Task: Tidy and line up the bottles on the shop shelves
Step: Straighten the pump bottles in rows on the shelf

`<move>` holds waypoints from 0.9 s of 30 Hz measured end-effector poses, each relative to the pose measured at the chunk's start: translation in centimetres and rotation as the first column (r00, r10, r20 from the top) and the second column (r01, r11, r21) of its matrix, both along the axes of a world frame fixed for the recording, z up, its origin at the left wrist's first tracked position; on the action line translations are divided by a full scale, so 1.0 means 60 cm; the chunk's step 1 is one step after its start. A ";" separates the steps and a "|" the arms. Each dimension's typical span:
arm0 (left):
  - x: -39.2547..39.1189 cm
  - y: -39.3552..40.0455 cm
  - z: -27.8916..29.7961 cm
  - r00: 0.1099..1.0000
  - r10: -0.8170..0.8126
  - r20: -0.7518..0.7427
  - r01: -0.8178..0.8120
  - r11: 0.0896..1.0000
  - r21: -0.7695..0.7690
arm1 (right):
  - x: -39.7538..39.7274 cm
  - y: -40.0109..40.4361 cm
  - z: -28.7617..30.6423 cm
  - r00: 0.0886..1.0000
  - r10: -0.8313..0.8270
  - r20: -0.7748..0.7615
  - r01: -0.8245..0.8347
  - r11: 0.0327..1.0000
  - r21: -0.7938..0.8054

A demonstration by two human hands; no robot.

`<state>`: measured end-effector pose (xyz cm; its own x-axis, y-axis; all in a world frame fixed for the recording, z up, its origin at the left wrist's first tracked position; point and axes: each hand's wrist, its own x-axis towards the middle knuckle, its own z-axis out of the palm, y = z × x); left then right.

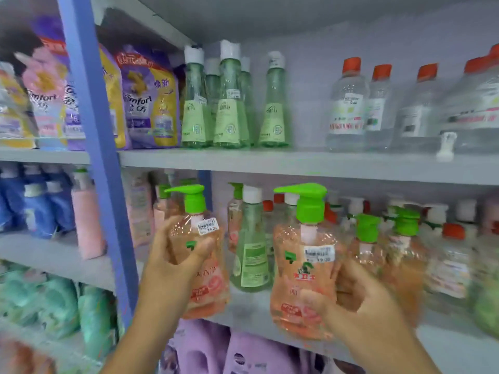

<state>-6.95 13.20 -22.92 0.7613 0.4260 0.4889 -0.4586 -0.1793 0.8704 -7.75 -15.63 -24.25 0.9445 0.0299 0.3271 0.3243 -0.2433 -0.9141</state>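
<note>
the step in hand looks like placing two pink pump bottles on the middle shelf [270, 319] so they join the row. the left hand [178, 255] wraps its grip round the left pump bottle [201, 255] at the upper body, thumb across the front below the price sticker, holding it upright in front of the shelf edge near the blue upright [89, 117]. the right hand [359, 298] holds the right pump bottle [302, 279] lower down, thumb on the front and fingers curled behind, tipped slightly. whether either base touches the shelf i cannot tell. between them stands a green bottle [252, 249] with a white cap, and more pink pump bottles [370, 247] crowd to the right, blurred. next, each bottle probably needs setting down upright, label forward and pump heads pointing alike, without knocking the green bottle between them. both forearms reach up from below.
</note>
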 end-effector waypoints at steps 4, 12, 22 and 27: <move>0.087 0.025 -0.064 0.999 -0.006 -0.050 0.008 0.999 0.043 | 0.029 0.094 -0.054 0.996 -0.087 0.030 0.087 0.996 -0.005; 0.230 0.051 -0.098 0.991 -0.129 -0.043 0.132 0.988 0.084 | 0.082 0.142 -0.091 0.967 -0.250 -0.051 0.247 0.967 -0.058; 0.276 0.030 -0.118 0.991 -0.107 -0.084 0.121 0.973 0.194 | 0.059 0.150 -0.087 0.828 -0.554 0.089 0.561 0.809 -0.174; 0.210 -0.006 -0.098 0.978 -0.084 0.190 0.038 0.971 0.238 | 0.036 0.170 -0.080 0.775 -0.614 0.148 0.630 0.768 -0.115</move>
